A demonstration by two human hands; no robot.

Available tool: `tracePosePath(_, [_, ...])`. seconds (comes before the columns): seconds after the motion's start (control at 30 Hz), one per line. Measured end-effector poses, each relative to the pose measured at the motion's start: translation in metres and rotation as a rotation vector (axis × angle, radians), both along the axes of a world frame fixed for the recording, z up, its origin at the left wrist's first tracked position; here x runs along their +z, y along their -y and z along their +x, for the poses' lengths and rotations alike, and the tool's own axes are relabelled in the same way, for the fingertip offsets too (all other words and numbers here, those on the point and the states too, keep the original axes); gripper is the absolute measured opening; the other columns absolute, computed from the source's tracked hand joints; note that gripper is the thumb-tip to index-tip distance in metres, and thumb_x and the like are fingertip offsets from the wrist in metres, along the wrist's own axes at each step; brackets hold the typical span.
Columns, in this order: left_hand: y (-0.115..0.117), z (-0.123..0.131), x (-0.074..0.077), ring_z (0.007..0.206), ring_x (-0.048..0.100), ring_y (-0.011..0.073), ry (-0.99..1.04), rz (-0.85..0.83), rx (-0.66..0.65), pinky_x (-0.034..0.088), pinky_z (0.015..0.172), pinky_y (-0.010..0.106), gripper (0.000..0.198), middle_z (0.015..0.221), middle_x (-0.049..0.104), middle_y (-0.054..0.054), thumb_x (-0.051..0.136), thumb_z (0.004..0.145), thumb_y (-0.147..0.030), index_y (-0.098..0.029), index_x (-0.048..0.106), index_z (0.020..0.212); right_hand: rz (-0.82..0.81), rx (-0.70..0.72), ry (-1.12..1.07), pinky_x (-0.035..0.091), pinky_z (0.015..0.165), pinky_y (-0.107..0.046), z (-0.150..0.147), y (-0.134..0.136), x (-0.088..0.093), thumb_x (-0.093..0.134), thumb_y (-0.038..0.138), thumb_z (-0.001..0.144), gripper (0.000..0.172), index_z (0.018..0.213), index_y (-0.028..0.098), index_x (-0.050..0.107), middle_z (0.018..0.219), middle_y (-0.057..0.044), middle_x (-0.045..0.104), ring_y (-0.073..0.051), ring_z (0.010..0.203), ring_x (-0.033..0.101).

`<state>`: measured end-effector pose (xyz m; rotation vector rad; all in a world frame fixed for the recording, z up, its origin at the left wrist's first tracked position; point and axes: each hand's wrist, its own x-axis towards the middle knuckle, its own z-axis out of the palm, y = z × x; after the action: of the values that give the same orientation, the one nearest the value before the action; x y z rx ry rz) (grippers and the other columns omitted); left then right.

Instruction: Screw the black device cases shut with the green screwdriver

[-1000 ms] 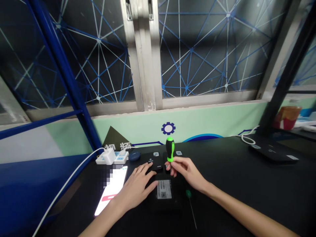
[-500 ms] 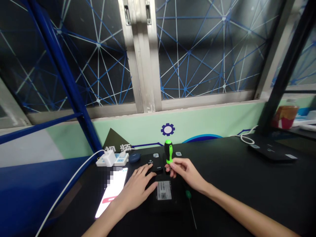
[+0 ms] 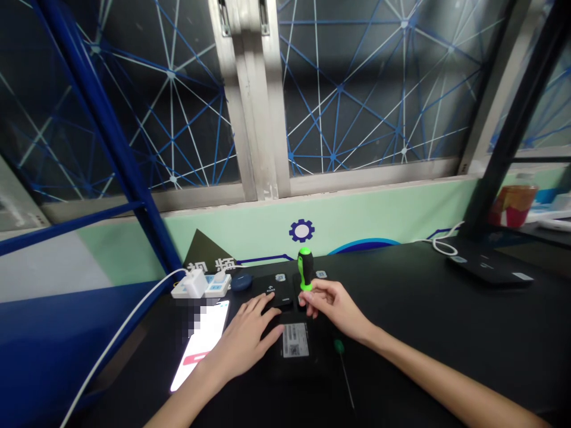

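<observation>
My left hand lies with fingers spread, its fingertips on a flat black box with a small pale sticker. Its thumb reaches to a black device that bears a white label. In a pinch near the shaft, my right hand holds a green and black screwdriver upright, handle up. Under it sits a second dark item with a pale sticker, partly hidden by the fingers. The screwdriver's tip is hidden. A thin screwdriver with a green handle lies right of the labelled device.
A lit phone lies left of my left hand. Behind it are a white power strip with a charger and cable, and a dark blue case. A flat black device and white cable lie at the right rear.
The handle of the upright screwdriver has turned in my right hand's fingers. The view has shifted slightly; my left hand stays in place on the box.
</observation>
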<state>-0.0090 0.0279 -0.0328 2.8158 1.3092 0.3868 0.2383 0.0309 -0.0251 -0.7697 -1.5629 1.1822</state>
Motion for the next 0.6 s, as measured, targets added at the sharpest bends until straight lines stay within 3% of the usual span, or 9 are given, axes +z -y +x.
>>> tracePosePath(0.1, [0.0004, 0.0004, 0.0006, 0.141, 0.034, 0.0299, 0.007, 0.007, -0.004, 0.037, 0.109, 0.049, 0.039, 0.152, 0.041, 0.006, 0.038, 0.102, -0.049, -0.029, 0.057, 0.130, 0.034, 0.027, -0.005, 0.049, 0.063, -0.026, 0.0019, -0.0003, -0.0001, 0.061, 0.046, 0.092, 0.033, 0.089, 0.014, 0.068, 0.083, -0.007, 0.068, -0.013, 0.066, 0.060])
tracePosePath(0.23, [0.0010, 0.0007, 0.0010, 0.141, 0.034, 0.0301, -0.008, -0.002, 0.002, 0.037, 0.109, 0.050, 0.040, 0.152, 0.041, 0.007, 0.037, 0.103, -0.050, -0.029, 0.057, 0.130, 0.058, 0.013, 0.006, 0.048, 0.063, -0.026, 0.0021, -0.0009, -0.0005, 0.055, 0.047, 0.096, 0.037, 0.087, 0.013, 0.069, 0.077, -0.005, 0.067, -0.013, 0.064, 0.058])
tracePosePath(0.6, [-0.0004, -0.0003, -0.0004, 0.142, 0.031, 0.0297, -0.021, -0.019, 0.011, 0.035, 0.110, 0.050, 0.043, 0.154, 0.038, 0.006, 0.034, 0.103, -0.052, -0.029, 0.055, 0.132, -0.012, -0.045, -0.004, 0.049, 0.059, -0.024, -0.0009, -0.0026, 0.0003, 0.071, 0.046, 0.083, 0.033, 0.078, 0.014, 0.067, 0.074, -0.004, 0.069, -0.011, 0.058, 0.059])
